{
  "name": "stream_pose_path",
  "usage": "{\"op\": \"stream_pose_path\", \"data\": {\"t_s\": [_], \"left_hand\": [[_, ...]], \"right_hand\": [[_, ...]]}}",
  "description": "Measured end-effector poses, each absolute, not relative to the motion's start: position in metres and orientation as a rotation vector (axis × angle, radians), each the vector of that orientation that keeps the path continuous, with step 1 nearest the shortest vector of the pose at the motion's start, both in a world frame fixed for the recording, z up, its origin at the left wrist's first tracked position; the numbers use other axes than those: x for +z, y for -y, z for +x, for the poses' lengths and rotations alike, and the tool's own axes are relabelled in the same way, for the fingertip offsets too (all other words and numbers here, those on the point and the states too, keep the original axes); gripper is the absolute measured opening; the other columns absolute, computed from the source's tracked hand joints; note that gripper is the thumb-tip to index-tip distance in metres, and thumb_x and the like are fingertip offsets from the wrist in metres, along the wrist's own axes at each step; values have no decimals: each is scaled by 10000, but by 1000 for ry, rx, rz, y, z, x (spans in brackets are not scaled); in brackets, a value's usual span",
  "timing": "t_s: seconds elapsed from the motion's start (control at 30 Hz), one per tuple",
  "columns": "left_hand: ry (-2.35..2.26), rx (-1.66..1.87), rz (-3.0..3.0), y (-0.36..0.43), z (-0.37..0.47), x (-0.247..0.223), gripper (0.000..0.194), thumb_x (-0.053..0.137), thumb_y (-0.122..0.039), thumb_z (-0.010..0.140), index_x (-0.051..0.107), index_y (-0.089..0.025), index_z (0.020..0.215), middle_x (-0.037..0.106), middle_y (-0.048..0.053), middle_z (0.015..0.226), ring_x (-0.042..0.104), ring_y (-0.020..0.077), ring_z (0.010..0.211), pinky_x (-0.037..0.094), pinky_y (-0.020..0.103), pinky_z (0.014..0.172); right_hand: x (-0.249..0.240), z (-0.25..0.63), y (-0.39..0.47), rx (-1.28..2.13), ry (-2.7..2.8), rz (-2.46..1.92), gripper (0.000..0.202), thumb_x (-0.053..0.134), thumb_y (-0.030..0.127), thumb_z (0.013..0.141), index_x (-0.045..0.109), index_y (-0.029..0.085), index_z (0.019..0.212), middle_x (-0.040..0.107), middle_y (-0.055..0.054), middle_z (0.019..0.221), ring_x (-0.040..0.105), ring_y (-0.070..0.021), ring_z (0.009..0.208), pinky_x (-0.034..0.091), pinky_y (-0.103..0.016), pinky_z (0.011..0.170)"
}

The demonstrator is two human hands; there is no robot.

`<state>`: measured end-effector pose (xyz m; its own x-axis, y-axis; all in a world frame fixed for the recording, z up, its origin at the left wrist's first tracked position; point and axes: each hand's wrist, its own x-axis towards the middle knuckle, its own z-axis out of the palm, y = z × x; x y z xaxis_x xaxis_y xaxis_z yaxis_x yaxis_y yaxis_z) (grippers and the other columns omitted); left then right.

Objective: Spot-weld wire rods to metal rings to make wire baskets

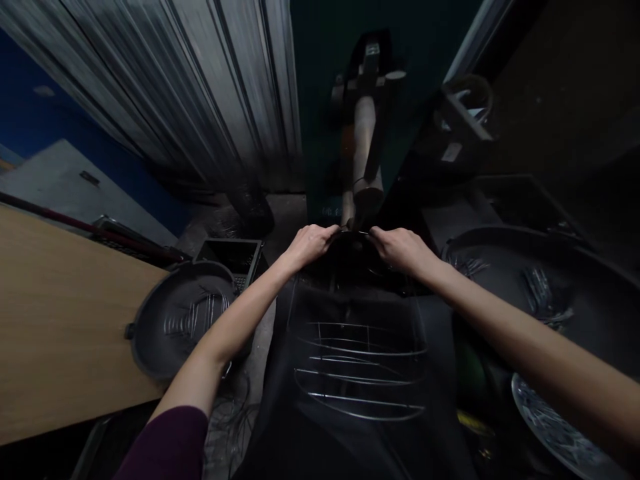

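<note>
My left hand (pixel 311 245) and my right hand (pixel 400 248) are both closed, pinching a thin wire piece (pixel 356 233) between them. The wire piece lies at the lower tip of a machine (pixel 366 147) with pale cylindrical parts on a dark green body. Below my hands a curved wire rack (pixel 369 349) with several crossbars rests over the dark cloth on my lap. How far the rack connects to the held wire is too dark to tell.
At left, a round grey tray (pixel 150 333) holds bent wires, beside a black crate (pixel 255 257) and a wooden board (pixel 65 313). At right stand a large grey tray (pixel 505 237) with wire bundles and a bowl (pixel 530 433) of small metal pieces.
</note>
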<state>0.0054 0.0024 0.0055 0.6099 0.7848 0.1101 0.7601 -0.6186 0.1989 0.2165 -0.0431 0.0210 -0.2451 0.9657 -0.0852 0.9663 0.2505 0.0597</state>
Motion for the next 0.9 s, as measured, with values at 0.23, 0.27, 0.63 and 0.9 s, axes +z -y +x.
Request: {"op": "stream_pose_path", "data": {"t_s": [0.23, 0.27, 0.63, 0.9], "left_hand": [[-1268, 328, 2657, -4, 2, 1, 357, 356, -376, 945, 646, -185, 1030, 677, 82, 791, 613, 181, 673, 377, 248, 618], [-1288, 322, 2656, -3, 3, 1, 366, 351, -381, 948, 643, -183, 1043, 681, 88, 804, 619, 187, 685, 383, 252, 623], [-1300, 330, 2596, -2, 11, 3, 355, 368, -391, 946, 650, -203, 1052, 698, 81, 844, 646, 196, 741, 400, 252, 631], [-1272, 403, 2492, -10, 15, 1, 321, 420, -365, 930, 672, -191, 1029, 706, 87, 860, 654, 204, 782, 434, 261, 687]], "right_hand": [[20, 217, 39, -46, -2422, 1858, 362, 267, 368, 985, 562, 179, 1074, 674, -108, 842, 629, -218, 704, 277, -264, 532], [19, 218, 39, -45, -2432, 1851, 357, 270, 366, 984, 564, 181, 1067, 673, -105, 839, 628, -216, 706, 270, -264, 529], [13, 232, 35, -181, -2468, 1926, 336, 310, 367, 956, 589, 182, 982, 654, -94, 778, 610, -225, 673, 296, -276, 534], [7, 263, 61, -915, -2471, 2104, 335, 361, 401, 893, 605, 211, 765, 659, -51, 723, 626, -217, 700, 440, -288, 664]]}}
